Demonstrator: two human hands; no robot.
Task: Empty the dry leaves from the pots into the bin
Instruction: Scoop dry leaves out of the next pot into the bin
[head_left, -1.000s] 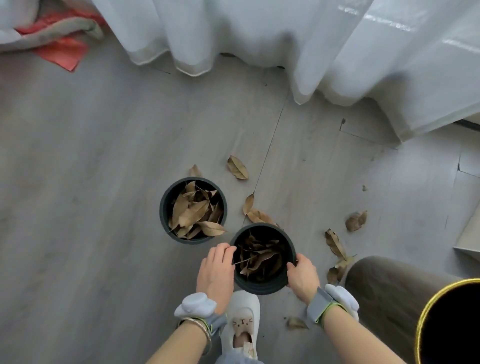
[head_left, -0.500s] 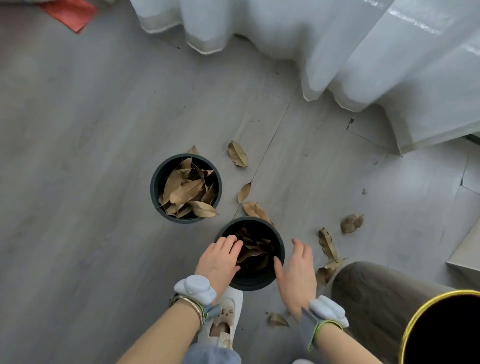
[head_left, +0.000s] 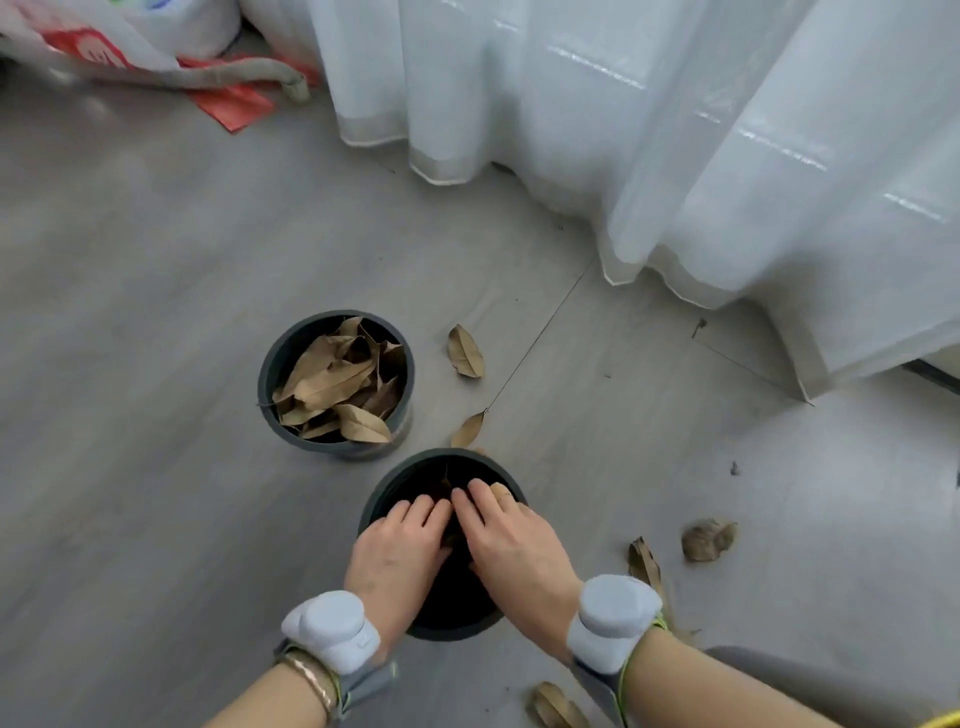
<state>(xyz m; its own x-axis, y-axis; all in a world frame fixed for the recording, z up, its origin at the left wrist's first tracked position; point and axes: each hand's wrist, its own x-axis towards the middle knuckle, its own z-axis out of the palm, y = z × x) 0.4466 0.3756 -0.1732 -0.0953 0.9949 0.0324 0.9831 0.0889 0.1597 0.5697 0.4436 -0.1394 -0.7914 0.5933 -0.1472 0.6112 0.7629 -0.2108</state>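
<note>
While both hands are lowered into the near pot, their fingertips are hidden in its dark inside, so whether any leaves are gripped cannot be told. The left hand and the right hand are laid side by side, backs up, fingers stretched forward and touching one another near the pot's middle. A grey band with a pale block is worn on each wrist. Just beyond and to the left, apart from the near pot, the far pot is seen filled with dry leaves. Loose leaves are scattered on the grey floor. A white curtain is hung behind.
</note>
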